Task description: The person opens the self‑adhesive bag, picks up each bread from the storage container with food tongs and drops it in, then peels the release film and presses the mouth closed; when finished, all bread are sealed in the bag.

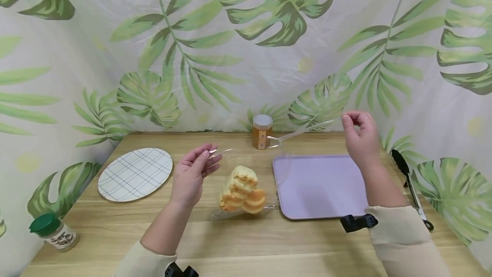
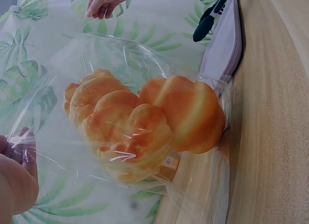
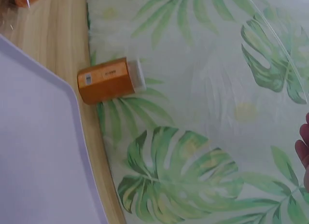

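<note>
A clear plastic bag (image 2: 63, 161) stands on the wooden table, with a bumpy golden bread (image 1: 235, 189) and a smoother round roll (image 1: 254, 202) inside. My left hand (image 1: 189, 178) pinches the bag's upper edge between thumb and fingers, left of the bread. Raised above the purple tray, my right hand (image 1: 361, 140) pinches the end of a thin clear plastic strip (image 1: 307, 129). That strip slants down leftward to a crinkled bit of plastic near the jar. Only fingertips of the right hand show at the edge of the right wrist view.
The purple tray (image 1: 320, 189) lies right of the bread, with black-tipped tongs (image 1: 414, 191) beyond it. An orange-labelled jar (image 1: 262, 134) stands at the back. Leftward are a checked oval plate (image 1: 136, 174) and a green-lidded shaker (image 1: 55, 232). A leaf-patterned sheet (image 1: 269, 76) hangs behind.
</note>
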Available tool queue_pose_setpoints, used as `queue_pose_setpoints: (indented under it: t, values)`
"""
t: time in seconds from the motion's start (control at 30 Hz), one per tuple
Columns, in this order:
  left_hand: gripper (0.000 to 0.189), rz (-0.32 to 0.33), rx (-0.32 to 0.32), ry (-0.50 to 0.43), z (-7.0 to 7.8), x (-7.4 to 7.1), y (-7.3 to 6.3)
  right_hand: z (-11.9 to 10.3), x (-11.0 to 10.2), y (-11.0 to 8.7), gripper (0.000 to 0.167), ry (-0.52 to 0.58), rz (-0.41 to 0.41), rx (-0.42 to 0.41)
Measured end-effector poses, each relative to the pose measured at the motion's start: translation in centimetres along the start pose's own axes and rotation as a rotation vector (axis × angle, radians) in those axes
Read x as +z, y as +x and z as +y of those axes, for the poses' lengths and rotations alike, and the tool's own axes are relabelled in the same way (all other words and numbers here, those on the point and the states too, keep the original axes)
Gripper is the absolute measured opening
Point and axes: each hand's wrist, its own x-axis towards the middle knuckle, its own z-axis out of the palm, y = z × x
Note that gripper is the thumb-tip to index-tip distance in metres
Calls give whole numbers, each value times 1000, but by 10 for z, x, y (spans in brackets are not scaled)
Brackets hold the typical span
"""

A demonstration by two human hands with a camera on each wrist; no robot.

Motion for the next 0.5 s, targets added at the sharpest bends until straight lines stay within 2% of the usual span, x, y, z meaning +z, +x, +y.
queue_pose_setpoints:
  t: [0.3, 0.43, 0.5]
  values:
    - [24, -7, 5, -27, 1, -2, 1, 7, -31, 3, 23, -44, 75, 74]
    - [25, -6, 5, -28, 1, -2, 1, 13, -40, 5, 13, -43, 110, 107]
    - [26, -7, 6, -32, 1, -2, 1, 18, -44, 6, 16, -46, 126, 120]
